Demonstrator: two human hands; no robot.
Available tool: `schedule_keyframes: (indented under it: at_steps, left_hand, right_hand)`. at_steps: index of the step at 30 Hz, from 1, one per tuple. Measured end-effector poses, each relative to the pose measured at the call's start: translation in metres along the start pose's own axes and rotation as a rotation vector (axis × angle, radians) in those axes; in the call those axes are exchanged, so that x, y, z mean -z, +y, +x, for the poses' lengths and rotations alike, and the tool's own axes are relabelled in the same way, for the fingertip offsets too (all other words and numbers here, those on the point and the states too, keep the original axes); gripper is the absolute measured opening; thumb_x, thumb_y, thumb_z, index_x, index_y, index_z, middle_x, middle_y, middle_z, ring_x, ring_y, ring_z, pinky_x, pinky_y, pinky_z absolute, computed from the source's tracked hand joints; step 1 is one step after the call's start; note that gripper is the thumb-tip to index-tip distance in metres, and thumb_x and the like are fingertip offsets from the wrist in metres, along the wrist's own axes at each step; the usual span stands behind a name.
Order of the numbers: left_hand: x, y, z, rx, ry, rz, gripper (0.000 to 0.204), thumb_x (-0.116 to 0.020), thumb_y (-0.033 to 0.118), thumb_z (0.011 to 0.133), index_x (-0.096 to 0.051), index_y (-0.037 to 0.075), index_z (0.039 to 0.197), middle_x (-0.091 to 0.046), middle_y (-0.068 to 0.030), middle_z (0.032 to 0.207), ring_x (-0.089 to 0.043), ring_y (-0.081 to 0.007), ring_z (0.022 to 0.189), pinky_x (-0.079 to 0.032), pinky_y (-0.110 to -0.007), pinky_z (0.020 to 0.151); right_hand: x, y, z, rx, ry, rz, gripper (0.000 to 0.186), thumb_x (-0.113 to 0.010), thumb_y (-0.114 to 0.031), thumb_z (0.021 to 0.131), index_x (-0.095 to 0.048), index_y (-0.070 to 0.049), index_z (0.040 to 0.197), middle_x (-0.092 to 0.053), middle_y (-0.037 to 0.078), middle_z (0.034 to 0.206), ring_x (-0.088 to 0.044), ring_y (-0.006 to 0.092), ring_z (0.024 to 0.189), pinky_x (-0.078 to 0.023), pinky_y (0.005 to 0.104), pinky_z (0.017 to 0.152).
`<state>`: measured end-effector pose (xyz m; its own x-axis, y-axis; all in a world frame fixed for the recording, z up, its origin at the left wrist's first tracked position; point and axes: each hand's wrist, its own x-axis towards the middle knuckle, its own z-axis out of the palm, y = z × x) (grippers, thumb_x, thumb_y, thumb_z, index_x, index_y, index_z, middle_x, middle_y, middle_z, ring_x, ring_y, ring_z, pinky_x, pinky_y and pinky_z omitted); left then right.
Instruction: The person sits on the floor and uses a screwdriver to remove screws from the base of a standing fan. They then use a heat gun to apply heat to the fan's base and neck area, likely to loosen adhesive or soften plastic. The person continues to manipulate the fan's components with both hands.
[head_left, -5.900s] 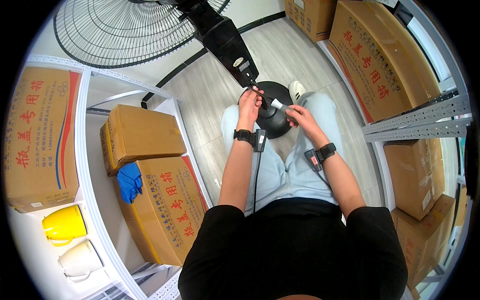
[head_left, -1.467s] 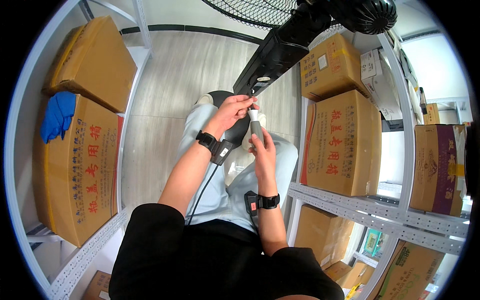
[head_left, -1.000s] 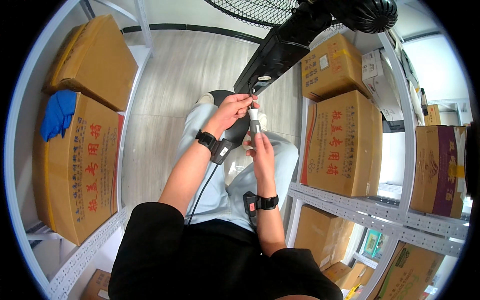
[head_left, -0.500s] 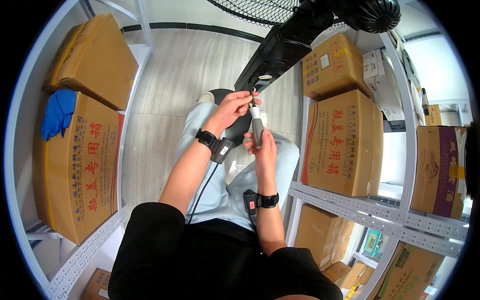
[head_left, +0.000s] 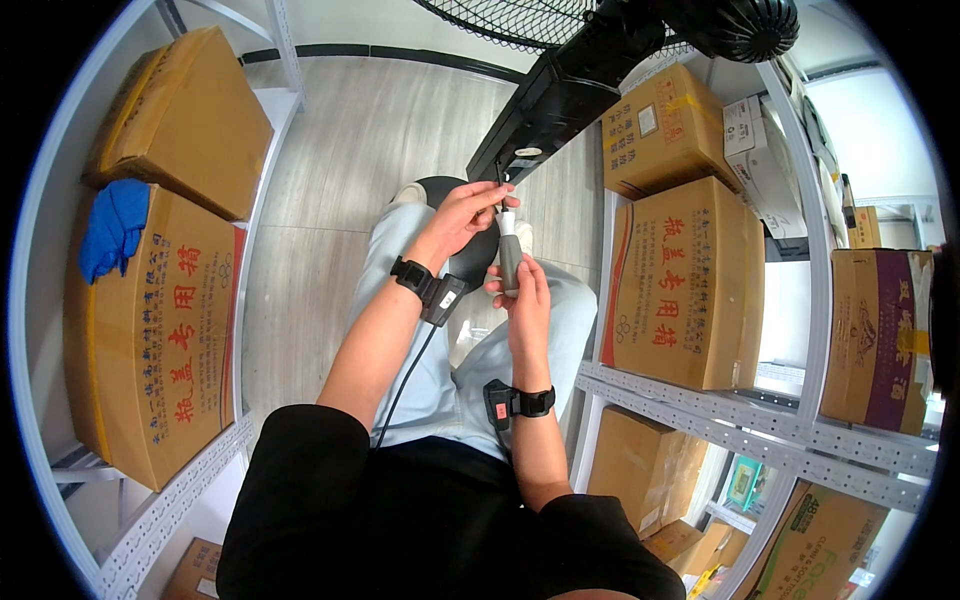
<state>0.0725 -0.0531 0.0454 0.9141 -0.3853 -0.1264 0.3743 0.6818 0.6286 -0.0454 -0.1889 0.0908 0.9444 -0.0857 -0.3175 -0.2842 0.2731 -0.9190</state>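
A screwdriver (head_left: pixel 511 262) with a grey and white handle points away from me, its dark shaft reaching the lower end of a black electric fan (head_left: pixel 545 112). My right hand (head_left: pixel 522 292) is closed round the grey handle. Ahead of it, my left hand (head_left: pixel 468 214) pinches the shaft near the tip with thumb and fingers. Where the tip meets the fan's body, the detail is too small to make out. Below my hands the round black fan base (head_left: pixel 478 262) shows partly, with my legs on either side.
Metal shelves hold cardboard boxes on both sides, including a large box (head_left: pixel 672 285) at right and another (head_left: pixel 165 330) at left. A blue cloth (head_left: pixel 113 228) lies on the left box. The fan's wire guard (head_left: pixel 510 22) is at the top. A cable (head_left: pixel 405 385) runs from my left wrist.
The screwdriver handle has turned slightly in my right hand and tilts a little differently. My left hand stays at the shaft.
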Motion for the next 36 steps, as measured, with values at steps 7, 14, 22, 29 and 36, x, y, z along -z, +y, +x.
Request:
schedule_keyframes:
  at_steps: [7,14,22,29,36]
  left_hand:
    - [0.004,-0.001,-0.001,0.016,-0.038,-0.017,0.020,-0.054,0.012,0.092,-0.059,-0.001,0.107,-0.065,-0.0082,0.093,-0.036,0.0004,0.051,-0.028,-0.012,0.043]
    - [0.005,-0.004,0.000,-0.006,0.015,0.018,0.020,-0.056,0.011,0.091,-0.058,-0.001,0.106,-0.065,-0.0086,0.093,-0.035,0.0005,0.051,-0.027,-0.013,0.042]
    - [0.001,0.001,-0.002,0.003,-0.015,-0.051,0.021,-0.056,0.007,0.090,-0.057,-0.002,0.108,-0.065,-0.0092,0.095,-0.036,0.0010,0.051,-0.027,-0.012,0.043]
    - [0.007,-0.004,0.002,-0.019,0.015,-0.032,0.023,-0.060,0.008,0.087,-0.058,-0.002,0.108,-0.066,-0.0111,0.094,-0.032,0.0009,0.047,-0.025,-0.014,0.041]
    - [0.005,-0.004,0.002,-0.042,0.038,-0.019,0.022,-0.062,0.011,0.087,-0.059,-0.001,0.106,-0.066,-0.0087,0.088,-0.032,0.0008,0.048,-0.023,-0.014,0.041]
  right_hand:
    - [-0.003,0.000,0.000,0.013,0.011,-0.068,0.036,-0.056,-0.017,0.092,-0.046,0.001,0.122,-0.061,0.010,0.099,-0.062,0.0125,0.075,-0.046,0.0232,0.055]
    - [0.003,0.003,0.002,0.113,0.076,-0.184,0.037,-0.059,-0.017,0.090,-0.047,-0.001,0.122,-0.060,0.010,0.100,-0.061,0.0119,0.073,-0.046,0.0229,0.055]
    - [-0.001,-0.008,-0.002,-0.027,0.004,-0.002,0.034,-0.046,-0.027,0.097,-0.045,-0.003,0.122,-0.065,0.009,0.089,-0.062,0.0132,0.068,-0.044,0.0214,0.055]
    - [0.004,0.010,0.002,0.167,0.067,-0.232,0.031,-0.051,-0.019,0.095,-0.047,-0.003,0.121,-0.063,0.010,0.091,-0.061,0.0126,0.069,-0.046,0.0220,0.055]
    - [0.003,-0.007,-0.001,-0.034,-0.031,0.030,0.032,-0.050,-0.020,0.096,-0.046,-0.001,0.121,-0.063,0.010,0.091,-0.061,0.0130,0.070,-0.045,0.0225,0.053]
